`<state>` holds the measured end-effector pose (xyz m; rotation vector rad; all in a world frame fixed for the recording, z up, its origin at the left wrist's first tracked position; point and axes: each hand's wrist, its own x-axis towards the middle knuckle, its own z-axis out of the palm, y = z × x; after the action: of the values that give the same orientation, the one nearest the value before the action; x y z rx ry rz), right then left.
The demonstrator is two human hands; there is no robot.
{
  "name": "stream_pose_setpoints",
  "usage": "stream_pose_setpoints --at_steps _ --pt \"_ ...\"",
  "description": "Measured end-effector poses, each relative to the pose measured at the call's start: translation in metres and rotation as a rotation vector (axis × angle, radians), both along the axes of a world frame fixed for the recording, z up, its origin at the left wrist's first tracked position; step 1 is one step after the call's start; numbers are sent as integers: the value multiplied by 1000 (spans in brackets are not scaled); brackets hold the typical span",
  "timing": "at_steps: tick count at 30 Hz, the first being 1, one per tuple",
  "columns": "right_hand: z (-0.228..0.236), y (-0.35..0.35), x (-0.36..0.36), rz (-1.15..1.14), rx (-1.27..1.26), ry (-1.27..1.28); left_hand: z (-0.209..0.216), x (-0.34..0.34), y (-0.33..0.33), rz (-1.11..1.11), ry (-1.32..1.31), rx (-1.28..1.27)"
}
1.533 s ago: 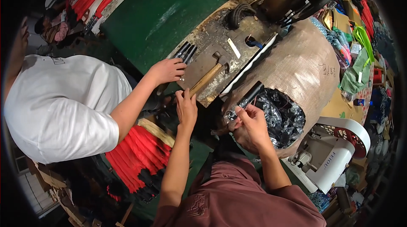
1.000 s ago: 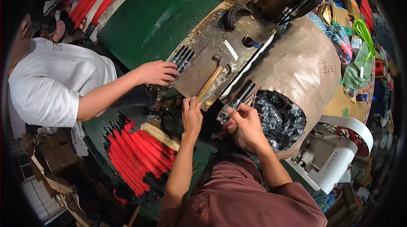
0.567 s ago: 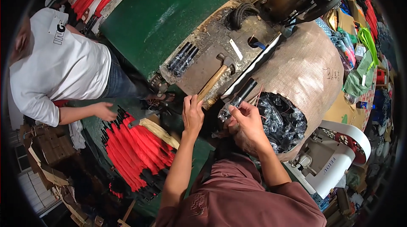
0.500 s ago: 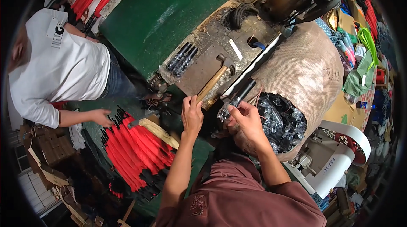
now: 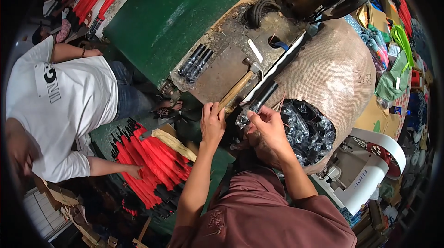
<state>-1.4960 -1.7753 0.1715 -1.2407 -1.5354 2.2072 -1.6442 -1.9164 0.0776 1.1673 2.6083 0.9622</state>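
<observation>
My left hand is closed round the lower end of a hammer's wooden handle; the metal head rests on the worn bench. In my right hand is a black tube-shaped handle, pinched at its lower end, where crumpled clear plastic gathers. Its bare end points up and to the right, past the bench's front edge. Just right of that hand, a woven sack lies with its mouth open, showing many black pieces in clear plastic. Several similar wrapped black handles lie on the bench.
An oily machine with a wheel stands at the bench's far right. A white sewing machine is at lower right. Red folded umbrellas lie at left, where a co-worker in a white shirt reaches over them.
The co-worker has leaned and reached further over the red umbrellas. My hands keep nearly the same place and hold, with the view shifted slightly.
</observation>
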Motion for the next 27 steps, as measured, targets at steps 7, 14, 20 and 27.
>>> stream_pose_setpoints --at_steps 7,14,20,27 --pt "-4 2 -2 -6 -20 2 -2 10 -2 -71 15 -25" --pt "-11 4 -21 0 -62 44 0 18 -11 13 -77 55" --pt "-31 1 -86 49 -27 11 7 40 -58 220 -287 45" --pt "-113 3 -162 124 198 -224 13 75 -107 109 -289 56"
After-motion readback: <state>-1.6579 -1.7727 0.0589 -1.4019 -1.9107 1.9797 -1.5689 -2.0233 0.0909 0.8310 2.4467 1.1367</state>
